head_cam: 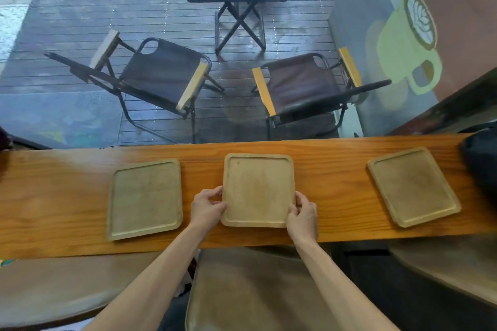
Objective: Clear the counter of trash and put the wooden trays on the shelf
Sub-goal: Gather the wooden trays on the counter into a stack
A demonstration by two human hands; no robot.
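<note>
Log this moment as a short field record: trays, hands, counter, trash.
trays: three on the counter: left tray, middle tray, right tray, all bare
left hand: gripping the middle tray's left edge
right hand: gripping the middle tray's right edge
trash on counter: none visible
other: dark bag at the counter's right end

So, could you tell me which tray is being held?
The middle tray: both hands grip its sides, while the other two lie untouched.
</note>
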